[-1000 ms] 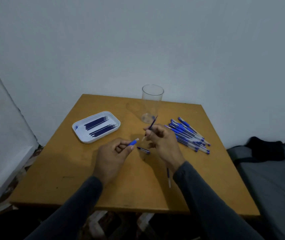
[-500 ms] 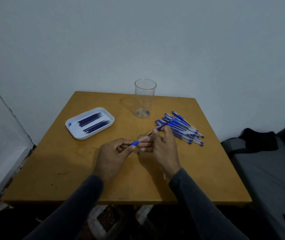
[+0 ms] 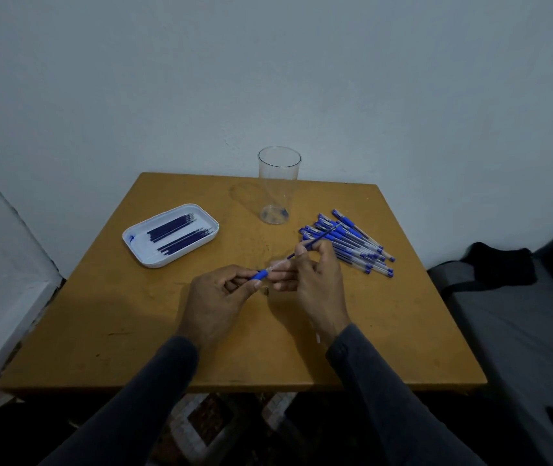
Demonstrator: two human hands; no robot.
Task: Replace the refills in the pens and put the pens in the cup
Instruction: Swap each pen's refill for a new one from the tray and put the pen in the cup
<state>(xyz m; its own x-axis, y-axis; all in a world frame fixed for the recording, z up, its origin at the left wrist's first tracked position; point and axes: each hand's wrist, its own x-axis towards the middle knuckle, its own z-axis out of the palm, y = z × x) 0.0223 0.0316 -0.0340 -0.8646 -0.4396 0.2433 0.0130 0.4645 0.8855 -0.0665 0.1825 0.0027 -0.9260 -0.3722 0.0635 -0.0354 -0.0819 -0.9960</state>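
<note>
Pen barrel [image 3: 270, 268], clear with a blue grip, sits pinched in our left hand [image 3: 214, 297] above the worktop [image 3: 134, 317], while our right hand [image 3: 315, 277] pinches a dark blue refill [image 3: 315, 242] whose lower end enters the barrel. Beyond the hands we note a pile of pens [image 3: 349, 245] at right, an upright clear cup [image 3: 277, 186] at the rear, and a white tray [image 3: 137, 237] of refills at left.

Orange-brown wooden table [image 3: 107, 317] sat against a plain pale wall [image 3: 268, 68], and a grey cushion [image 3: 520, 331] with dark cloth [image 3: 500, 267] was off right.
</note>
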